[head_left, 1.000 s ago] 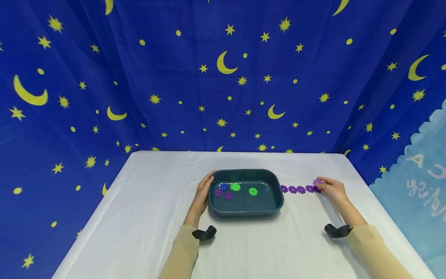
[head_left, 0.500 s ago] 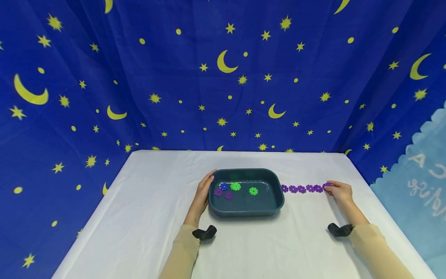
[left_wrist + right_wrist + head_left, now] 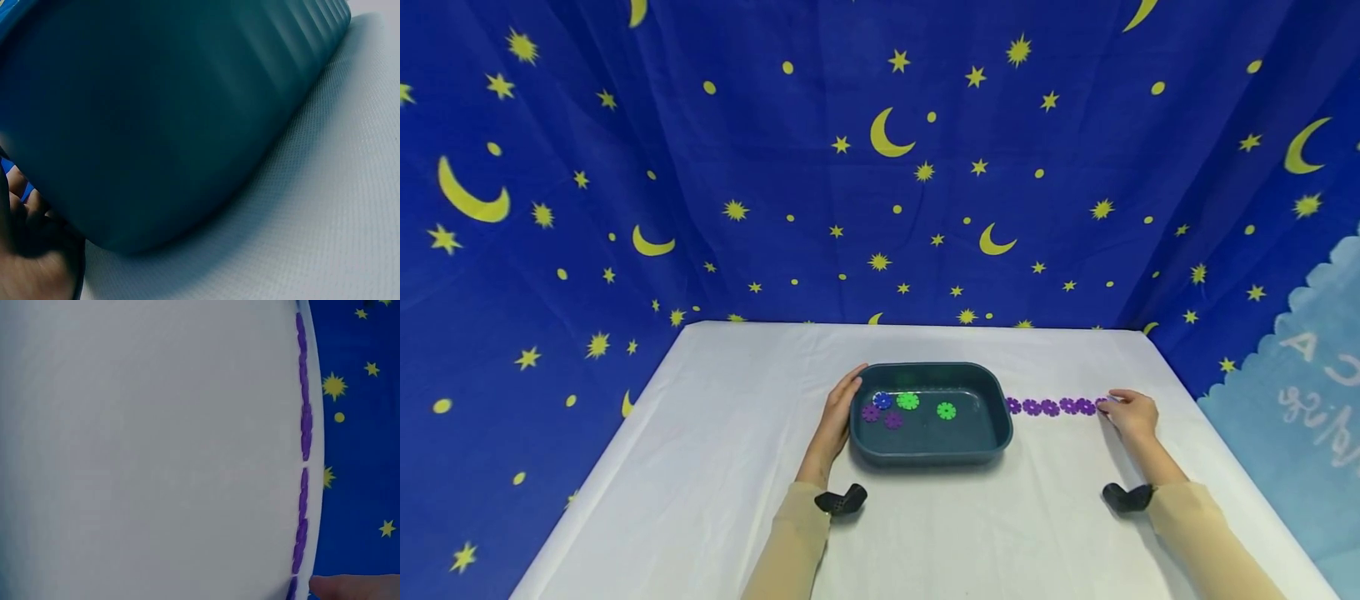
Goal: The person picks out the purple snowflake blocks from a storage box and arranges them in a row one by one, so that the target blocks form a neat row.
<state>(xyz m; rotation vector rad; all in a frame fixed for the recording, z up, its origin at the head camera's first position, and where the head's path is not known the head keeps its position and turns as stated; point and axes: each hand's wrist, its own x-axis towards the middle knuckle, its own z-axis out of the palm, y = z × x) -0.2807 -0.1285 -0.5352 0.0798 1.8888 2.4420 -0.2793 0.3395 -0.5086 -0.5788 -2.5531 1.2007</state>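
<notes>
Several purple flower-shaped plastic discs (image 3: pixel 1050 407) lie in a row on the white table, stretching right from the basin. My right hand (image 3: pixel 1135 414) is at the row's right end, with thumb and fingertips pinching the last purple disc (image 3: pixel 1102 403), partly hidden by them. In the right wrist view the row of discs (image 3: pixel 305 431) is seen edge-on, and one fingertip (image 3: pixel 356 587) shows at the bottom. My left hand (image 3: pixel 833 417) holds the left end of the dark teal basin (image 3: pixel 931 459); in the left wrist view some fingers (image 3: pixel 36 203) pass behind its wall.
Inside the basin lie a blue disc (image 3: pixel 882 401), two green discs (image 3: pixel 946 410) and two purple discs (image 3: pixel 892 420). A blue curtain (image 3: pixel 880 183) with yellow moons and stars stands behind the table (image 3: pixel 962 533). A light blue cloth (image 3: pixel 1311 400) hangs at the right.
My right hand has moved right and lowered a purple disc to the right end of the row. The left hand and the basin have stayed in place.
</notes>
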